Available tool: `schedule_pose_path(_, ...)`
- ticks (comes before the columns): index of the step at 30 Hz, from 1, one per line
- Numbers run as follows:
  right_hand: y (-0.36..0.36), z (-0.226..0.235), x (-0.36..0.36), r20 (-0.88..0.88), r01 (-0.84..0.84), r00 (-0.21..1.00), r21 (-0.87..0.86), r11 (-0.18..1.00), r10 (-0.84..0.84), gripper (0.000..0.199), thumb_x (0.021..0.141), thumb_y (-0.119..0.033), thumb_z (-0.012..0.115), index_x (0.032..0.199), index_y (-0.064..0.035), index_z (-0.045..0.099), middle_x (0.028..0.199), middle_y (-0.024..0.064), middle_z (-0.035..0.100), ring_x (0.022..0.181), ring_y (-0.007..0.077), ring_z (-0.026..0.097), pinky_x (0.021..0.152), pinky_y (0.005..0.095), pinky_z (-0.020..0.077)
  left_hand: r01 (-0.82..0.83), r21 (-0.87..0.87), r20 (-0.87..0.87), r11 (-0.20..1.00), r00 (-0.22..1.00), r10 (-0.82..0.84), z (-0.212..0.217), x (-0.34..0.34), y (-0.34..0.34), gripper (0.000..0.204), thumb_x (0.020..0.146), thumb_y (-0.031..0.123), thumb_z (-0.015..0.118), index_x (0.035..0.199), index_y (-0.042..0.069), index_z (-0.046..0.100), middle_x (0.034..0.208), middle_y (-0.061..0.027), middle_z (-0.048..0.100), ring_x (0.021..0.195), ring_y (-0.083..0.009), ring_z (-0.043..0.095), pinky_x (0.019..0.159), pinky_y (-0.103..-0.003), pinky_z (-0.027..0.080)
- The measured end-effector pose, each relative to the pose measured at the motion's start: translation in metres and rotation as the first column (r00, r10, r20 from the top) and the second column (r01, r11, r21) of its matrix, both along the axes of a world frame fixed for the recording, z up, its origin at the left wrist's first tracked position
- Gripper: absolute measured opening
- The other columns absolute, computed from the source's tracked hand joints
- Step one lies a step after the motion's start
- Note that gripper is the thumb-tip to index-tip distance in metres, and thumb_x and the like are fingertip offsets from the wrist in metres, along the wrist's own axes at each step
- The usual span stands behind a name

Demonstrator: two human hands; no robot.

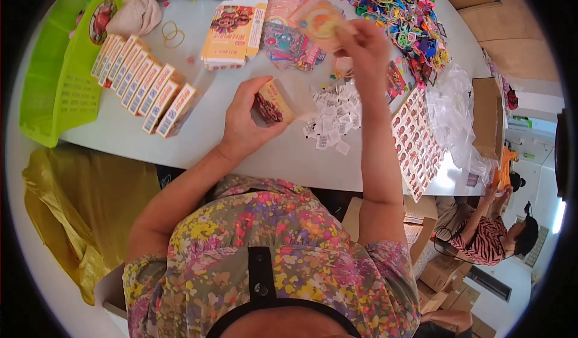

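Near the middle of the table my left hand [244, 124] is wrapped round a small yellow printed box [274, 102], tilted toward the right. My right hand [366, 47], raised farther off, pinches a small flat packet [318, 22] with a pink edge and an orange print; its exact kind I cannot make out. Under and beyond that packet lie several colourful printed packets [289, 44]. A stack of flat yellow cartons [233, 32] is beyond my left hand. Small white printed slips [334, 114] are heaped between my two arms.
At left, several filled boxes [141, 85] stand in a row beside a green basket [63, 91]. A pile of colourful trinkets [397, 21] covers the far right. A sticker sheet [415, 142] and clear plastic bags [451, 112] lie at right. Another person [484, 235] works beyond.
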State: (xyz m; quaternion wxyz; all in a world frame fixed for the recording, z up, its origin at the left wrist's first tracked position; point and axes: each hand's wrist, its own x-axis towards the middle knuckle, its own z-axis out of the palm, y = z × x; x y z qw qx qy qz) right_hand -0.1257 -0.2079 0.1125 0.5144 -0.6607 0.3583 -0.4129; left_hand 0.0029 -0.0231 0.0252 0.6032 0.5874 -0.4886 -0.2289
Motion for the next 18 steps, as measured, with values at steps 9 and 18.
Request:
schedule_pose_path(9, 0.087, 0.06, -0.042, -0.522, -0.321, 0.852, -0.479, 0.817, 0.029, 0.012, 0.084, -0.003, 0.068, 0.096, -0.0003, 0.066, 0.076, 0.0064, 0.067, 0.061, 0.0133, 0.061, 0.056, 0.0244, 0.0466, -0.04, -0.068, 0.143, 0.997, 0.988, 0.05, 0.005, 0.002, 0.002, 0.068, 0.061, 0.01, 0.086, 0.12, 0.003, 0.052, 0.111, -0.0134, 0.058, 0.099, -0.0276, 0.06, 0.086, -0.034, 0.051)
schedule_pose_path(18, 0.107, 0.026, -0.02, -0.607, -0.377, 0.788, -0.61, 0.697, -0.105, 0.017, 0.079, -0.001, 0.069, 0.096, -0.0008, 0.064, 0.081, 0.0111, 0.066, 0.062, 0.0263, 0.064, 0.056, 0.0339, 0.0499, 0.01, -0.089, 0.301, 0.996, 0.954, 0.017, 0.002, -0.005, 0.005, 0.068, 0.06, 0.009, 0.086, 0.119, 0.003, 0.052, 0.107, -0.0137, 0.059, 0.097, -0.0279, 0.061, 0.083, -0.035, 0.052)
